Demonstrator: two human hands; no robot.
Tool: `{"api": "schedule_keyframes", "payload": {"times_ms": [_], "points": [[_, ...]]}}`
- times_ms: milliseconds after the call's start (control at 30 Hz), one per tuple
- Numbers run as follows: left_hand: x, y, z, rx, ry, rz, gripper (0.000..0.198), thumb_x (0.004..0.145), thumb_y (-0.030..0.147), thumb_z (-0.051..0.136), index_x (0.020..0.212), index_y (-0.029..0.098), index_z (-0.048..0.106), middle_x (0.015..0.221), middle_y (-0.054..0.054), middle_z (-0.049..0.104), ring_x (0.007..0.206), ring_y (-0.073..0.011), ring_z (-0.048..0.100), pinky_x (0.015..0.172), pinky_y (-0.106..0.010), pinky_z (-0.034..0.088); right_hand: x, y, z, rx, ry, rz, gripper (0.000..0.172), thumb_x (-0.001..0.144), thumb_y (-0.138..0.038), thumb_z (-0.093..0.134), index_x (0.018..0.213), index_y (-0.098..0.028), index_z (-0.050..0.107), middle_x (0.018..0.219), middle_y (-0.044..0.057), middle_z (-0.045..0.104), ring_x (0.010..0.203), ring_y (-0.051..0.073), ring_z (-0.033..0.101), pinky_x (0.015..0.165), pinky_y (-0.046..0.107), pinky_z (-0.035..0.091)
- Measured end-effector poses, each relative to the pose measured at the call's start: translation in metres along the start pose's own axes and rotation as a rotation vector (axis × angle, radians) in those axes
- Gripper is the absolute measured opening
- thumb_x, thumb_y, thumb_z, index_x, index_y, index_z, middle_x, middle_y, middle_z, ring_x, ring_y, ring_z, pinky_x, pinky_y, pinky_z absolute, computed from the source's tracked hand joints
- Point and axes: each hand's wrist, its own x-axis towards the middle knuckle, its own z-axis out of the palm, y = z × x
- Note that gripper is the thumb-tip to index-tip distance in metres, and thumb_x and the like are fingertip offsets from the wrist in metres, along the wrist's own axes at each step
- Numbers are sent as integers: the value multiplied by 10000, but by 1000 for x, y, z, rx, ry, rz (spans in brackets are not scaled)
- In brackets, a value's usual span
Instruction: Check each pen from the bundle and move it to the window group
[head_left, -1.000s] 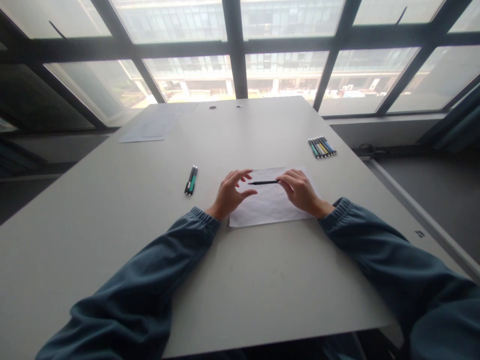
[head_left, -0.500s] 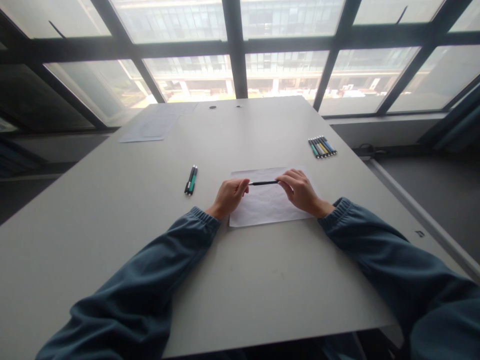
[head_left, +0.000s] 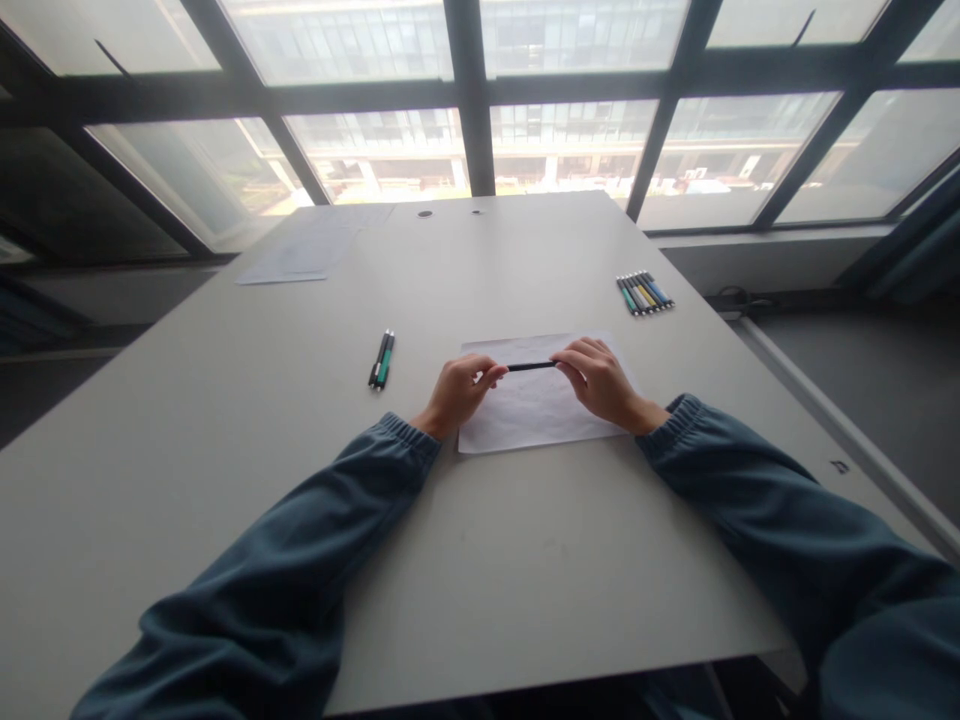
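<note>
A dark pen (head_left: 531, 366) is held level between my two hands, above a white sheet of paper (head_left: 540, 410). Its left end is pinched by my left hand (head_left: 463, 390), thumb and fingers together. At the other end, the fingertips of my right hand (head_left: 598, 380) grip the pen. The sheet lies flat on the table and is partly covered by both hands. To the left of my left hand, two pens (head_left: 382, 360), one black and one green, lie side by side.
On the white table (head_left: 555, 580), a row of several pens (head_left: 645, 293) lies at the right. More paper (head_left: 296, 250) rests at the far left. Windows (head_left: 570, 150) stand behind the far edge.
The thumb and fingers of my left hand have shifted slightly right onto the pen's left end, covering its lighter tip. My right hand has hardly moved.
</note>
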Motion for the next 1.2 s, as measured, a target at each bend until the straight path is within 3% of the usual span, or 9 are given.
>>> {"api": "schedule_keyframes", "payload": {"times_ms": [467,633,700,800,900,1000,1200], "points": [[0,0,4,-46,61,57,215,895,406,736,910,192,713,797,-26,720,722,-147,660,648,-263,523,0,0,-1,-5,-10,-2,254,1054,-304,453,1043,-220,693,926,78,706,895,238,593,840,406,442],[0,-3,4,-43,35,53,466,815,487,808,1157,208,657,913,-35,717,759,-149,654,679,-269,513,1,-2,-2,-10,-7,10,242,1049,-294,460,1040,-228,693,924,77,704,904,241,603,846,408,443],[0,-4,3,-51,16,20,478,861,534,746,1198,211,643,927,-37,714,770,-151,655,685,-266,509,1,-3,-3,-13,-3,8,240,1049,-291,460,1039,-228,691,927,77,702,902,240,603,843,406,444],[-1,-3,2,-63,-7,-28,438,999,575,511,1126,191,678,888,-49,717,798,-167,670,708,-275,506,1,-3,-2,-16,5,-6,239,1050,-292,461,1035,-221,689,923,78,702,895,239,598,838,405,448],[-1,-3,1,-49,-31,-51,608,1049,596,322,845,172,707,781,-54,716,748,-175,673,734,-292,496,1,-3,-2,-10,4,-5,244,1050,-301,460,1038,-223,691,923,79,703,896,239,597,838,409,449],[-2,-2,1,-21,-71,-95,711,1041,634,281,672,172,675,640,-34,666,617,-155,628,641,-274,446,1,-3,-2,-3,0,0,257,1052,-315,454,1036,-227,695,921,80,702,901,241,597,838,411,450],[-2,1,1,12,-70,-101,666,1035,611,349,598,178,605,537,1,583,525,-131,543,571,-263,375,1,-4,-3,8,1,-7,265,1053,-317,448,1039,-229,697,922,83,704,895,241,592,840,417,452]]}}
